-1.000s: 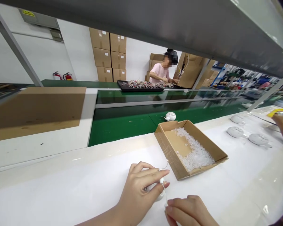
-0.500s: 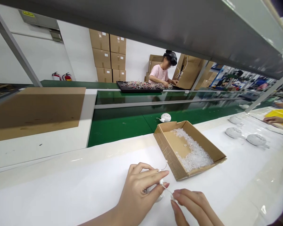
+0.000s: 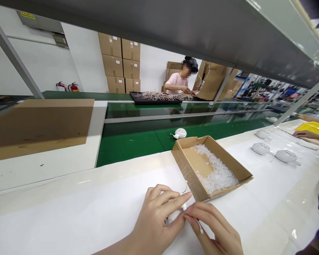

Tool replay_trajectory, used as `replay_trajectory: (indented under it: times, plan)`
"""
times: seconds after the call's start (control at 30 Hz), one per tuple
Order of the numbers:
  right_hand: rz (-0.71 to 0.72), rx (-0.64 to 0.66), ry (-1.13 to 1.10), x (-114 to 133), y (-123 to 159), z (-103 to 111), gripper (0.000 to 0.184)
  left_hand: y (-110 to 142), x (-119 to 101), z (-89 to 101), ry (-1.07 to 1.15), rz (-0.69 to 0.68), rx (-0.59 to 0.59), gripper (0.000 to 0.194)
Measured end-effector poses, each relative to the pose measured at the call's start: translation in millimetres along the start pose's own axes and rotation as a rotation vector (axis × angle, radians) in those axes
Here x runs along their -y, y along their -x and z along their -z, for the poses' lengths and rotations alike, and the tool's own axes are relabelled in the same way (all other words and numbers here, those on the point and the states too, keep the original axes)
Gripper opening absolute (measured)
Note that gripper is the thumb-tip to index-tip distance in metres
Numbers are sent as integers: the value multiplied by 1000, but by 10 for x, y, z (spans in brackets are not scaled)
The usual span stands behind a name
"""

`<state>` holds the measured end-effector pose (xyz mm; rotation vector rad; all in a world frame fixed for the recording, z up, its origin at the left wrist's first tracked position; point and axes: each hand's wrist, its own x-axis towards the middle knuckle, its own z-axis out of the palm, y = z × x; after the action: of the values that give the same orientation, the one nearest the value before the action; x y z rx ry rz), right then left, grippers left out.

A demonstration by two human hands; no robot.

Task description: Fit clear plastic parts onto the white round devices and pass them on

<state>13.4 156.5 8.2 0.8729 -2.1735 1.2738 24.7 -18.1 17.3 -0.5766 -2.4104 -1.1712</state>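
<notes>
My left hand [image 3: 159,217] is closed round a small white round device [image 3: 172,216] on the white bench, thumb and forefinger pinching near its top. My right hand [image 3: 214,230] meets it from the right, fingers pinched on the device's thin white wire [image 3: 199,224]. A short wire end [image 3: 185,187] curls up behind my fingers. Just beyond stands a shallow cardboard box [image 3: 188,170] holding several small clear plastic rings [image 3: 218,171].
A white round device [image 3: 180,133] lies on the green conveyor belt [image 3: 133,140]. More white devices [image 3: 260,148] lie at the right, near another person's hands [image 3: 304,134] and a yellow tray [image 3: 316,127]. A person in pink [image 3: 178,82] works across the line. A shelf [image 3: 202,28] hangs overhead.
My right hand has moved up and left to meet my left hand at the device, following the wire. The white device on the conveyor has drifted left.
</notes>
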Motion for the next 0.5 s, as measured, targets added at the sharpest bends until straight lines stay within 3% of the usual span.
replay_trajectory:
  times: [0.17,0.37,0.5]
  plan:
    - [49,60,-40,-44,-97,21,16,-8,7,-14,-53,-53,30,56]
    - [18,-41,36,4,-162,-3,7,-2,-3,-5,-85,-81,47,76]
    - [-42,54,79,-45,-92,9,17,-1,-12,9,-90,-74,61,74]
